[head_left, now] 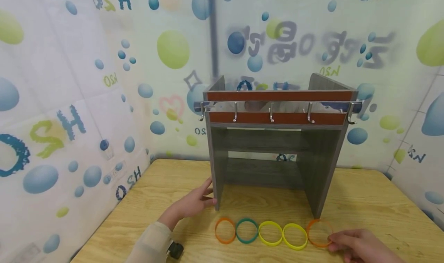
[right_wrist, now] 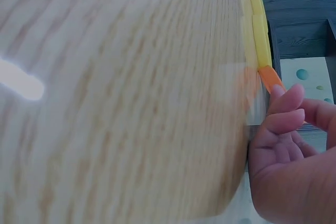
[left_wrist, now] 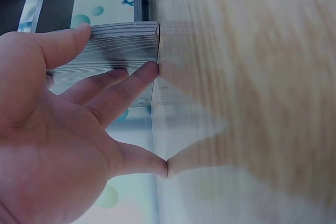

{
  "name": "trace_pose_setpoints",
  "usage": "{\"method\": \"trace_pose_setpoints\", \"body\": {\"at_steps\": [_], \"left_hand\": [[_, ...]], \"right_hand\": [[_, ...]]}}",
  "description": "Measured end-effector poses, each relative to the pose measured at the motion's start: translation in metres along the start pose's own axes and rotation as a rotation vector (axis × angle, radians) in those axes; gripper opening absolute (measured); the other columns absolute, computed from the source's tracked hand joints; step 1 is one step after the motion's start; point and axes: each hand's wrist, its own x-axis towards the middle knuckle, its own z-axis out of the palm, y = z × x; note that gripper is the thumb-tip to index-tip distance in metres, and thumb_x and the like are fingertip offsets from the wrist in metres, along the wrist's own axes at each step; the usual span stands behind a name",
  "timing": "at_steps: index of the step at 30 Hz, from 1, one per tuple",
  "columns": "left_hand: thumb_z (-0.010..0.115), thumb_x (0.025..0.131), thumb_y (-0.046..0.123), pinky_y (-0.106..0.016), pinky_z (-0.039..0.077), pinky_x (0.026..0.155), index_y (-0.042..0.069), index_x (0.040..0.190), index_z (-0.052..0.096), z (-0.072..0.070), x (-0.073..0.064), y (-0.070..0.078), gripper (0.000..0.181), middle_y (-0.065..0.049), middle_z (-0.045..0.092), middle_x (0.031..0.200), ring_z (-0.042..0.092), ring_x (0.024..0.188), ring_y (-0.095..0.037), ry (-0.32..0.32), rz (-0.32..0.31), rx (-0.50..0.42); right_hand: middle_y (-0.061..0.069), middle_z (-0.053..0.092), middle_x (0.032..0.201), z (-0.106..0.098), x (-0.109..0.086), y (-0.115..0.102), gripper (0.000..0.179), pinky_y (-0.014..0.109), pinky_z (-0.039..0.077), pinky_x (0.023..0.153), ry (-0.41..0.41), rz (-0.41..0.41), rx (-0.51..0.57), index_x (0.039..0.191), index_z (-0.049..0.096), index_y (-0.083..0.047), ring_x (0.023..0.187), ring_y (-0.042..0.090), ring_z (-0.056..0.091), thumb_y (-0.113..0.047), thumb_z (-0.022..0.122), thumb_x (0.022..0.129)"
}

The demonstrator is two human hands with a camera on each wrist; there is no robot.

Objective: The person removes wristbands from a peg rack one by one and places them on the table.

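Observation:
Five hooks line the front of a small grey wooden shelf rack (head_left: 263, 170) that stands on the table. My left hand (head_left: 195, 201) touches the foot of its left side panel (left_wrist: 123, 48), fingers spread and mostly straight. At the right end of a row of wristbands, my right hand (head_left: 355, 243) pinches the edge of an orange wristband (head_left: 313, 238) between thumb and fingers. That band tilts slightly off the table in the right wrist view (right_wrist: 270, 78). Beside it lie two yellow wristbands (head_left: 295, 248), a green one (head_left: 247, 242) and another orange one (head_left: 225, 242).
A metal rail with several hooks (head_left: 271, 113) runs across the rack's upper front. The wood-grain table (head_left: 180, 170) reaches back to a patterned curtain (head_left: 173, 101). A black device (head_left: 175, 250) sits at my left wrist.

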Motion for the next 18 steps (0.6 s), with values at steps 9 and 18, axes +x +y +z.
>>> {"method": "trace_pose_setpoints", "body": {"at_steps": [9,18], "left_hand": [[0.061,0.11,0.015,-0.055,0.052,0.112,0.02,0.174,0.001,0.0002,0.0006,-0.0014,0.088,-0.026,0.018,0.176,0.059,0.141,-0.047,0.011,0.001,0.03],[0.06,0.11,0.016,-0.055,0.052,0.113,0.02,0.174,0.001,0.0,0.0002,-0.0033,0.087,-0.029,0.02,0.175,0.059,0.14,-0.047,0.011,-0.01,0.01]], "right_hand": [[-0.003,0.081,0.093,0.004,0.0017,0.0003,0.037,0.023,0.054,0.072,-0.017,0.029,-0.026,0.112,0.078,-0.002,0.077,0.009,0.062,-0.028,0.052,0.111],[-0.001,0.077,0.09,0.0077,0.0041,0.0007,0.037,0.025,0.058,0.073,0.008,0.005,-0.142,0.108,0.077,0.001,0.078,0.01,0.066,-0.025,0.051,0.112]]}}
